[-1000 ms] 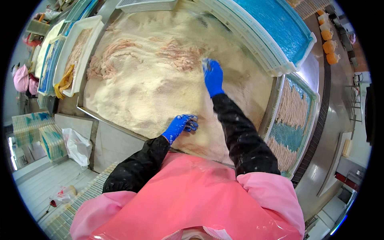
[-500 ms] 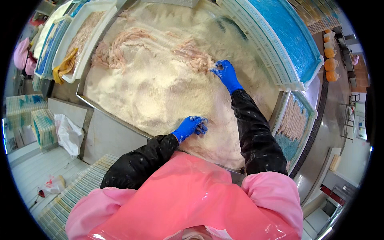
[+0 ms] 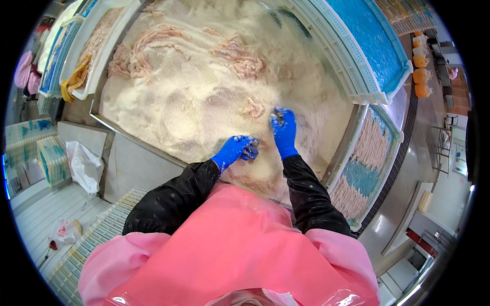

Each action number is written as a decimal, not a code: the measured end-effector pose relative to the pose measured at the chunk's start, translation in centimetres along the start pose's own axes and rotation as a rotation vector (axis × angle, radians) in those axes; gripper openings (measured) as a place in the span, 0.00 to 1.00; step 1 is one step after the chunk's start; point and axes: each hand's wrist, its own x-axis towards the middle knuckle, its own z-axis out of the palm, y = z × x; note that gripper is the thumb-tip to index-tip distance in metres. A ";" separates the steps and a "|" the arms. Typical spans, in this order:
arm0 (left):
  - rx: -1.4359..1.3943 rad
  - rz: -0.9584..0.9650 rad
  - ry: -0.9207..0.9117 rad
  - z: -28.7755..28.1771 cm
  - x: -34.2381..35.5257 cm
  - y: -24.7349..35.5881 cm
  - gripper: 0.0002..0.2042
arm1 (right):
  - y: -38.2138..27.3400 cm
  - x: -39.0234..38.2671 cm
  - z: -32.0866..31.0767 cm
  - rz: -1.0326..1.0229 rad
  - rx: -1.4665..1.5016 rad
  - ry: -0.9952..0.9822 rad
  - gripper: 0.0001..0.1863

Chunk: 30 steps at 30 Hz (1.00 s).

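Note:
My left hand [image 3: 238,148], in a blue glove dusted with powder, is curled low over the pale powder in a large steel-rimmed tray [image 3: 130,133]; whatever its fingers may hold is hidden. My right hand [image 3: 282,130], also gloved, sits to its right, fingers bent and closed over the powder, their contents too small to name. Just up and left of it lies a small clump of pale pink strips [image 3: 253,107], partly coated. Larger heaps of pink strips [image 3: 239,56] lie farther back in the powder.
Right: stacked white crates with blue liquid or lining [image 3: 365,41], and a mesh tray [image 3: 368,148] with rows of pale pieces. Upper left: a white bin [image 3: 99,51] with a yellow glove-like item. Left: stacked racks [image 3: 51,153], a plastic bag [image 3: 84,167]. Far left: a co-worker's pink sleeve [image 3: 24,69].
My right hand has come down toward me from the pink heap, and a small pink clump now lies near it on the powder. My left hand has shifted slightly.

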 end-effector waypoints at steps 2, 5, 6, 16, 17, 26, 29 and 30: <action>0.005 0.000 0.010 -0.1 -0.1 0.0 0.16 | -1.4 -0.6 0.8 0.049 -0.331 -0.028 0.14; 0.009 0.020 0.036 0.0 -0.2 -0.1 0.16 | -5.5 1.6 1.2 0.011 -0.300 0.024 0.16; 0.014 0.028 0.044 0.1 -0.3 -0.1 0.16 | -5.9 2.4 1.4 -0.047 -0.356 -0.021 0.16; 0.026 0.067 0.070 0.0 -0.3 -1.1 0.16 | -5.8 4.8 -2.0 0.474 0.762 -0.246 0.14; 0.013 0.085 0.063 -0.1 0.1 -1.4 0.16 | -6.2 4.9 -2.9 0.472 0.821 -0.235 0.14; 0.042 0.086 0.033 -0.3 0.1 -1.2 0.16 | -5.4 5.1 -7.7 0.492 1.055 -0.198 0.16; 0.046 0.281 0.117 0.7 -0.2 -1.3 0.16 | -3.9 4.0 -8.5 0.605 1.159 -0.293 0.18; 0.121 0.299 0.125 1.0 -0.1 -0.8 0.19 | -3.6 3.8 -8.6 0.585 1.157 -0.288 0.22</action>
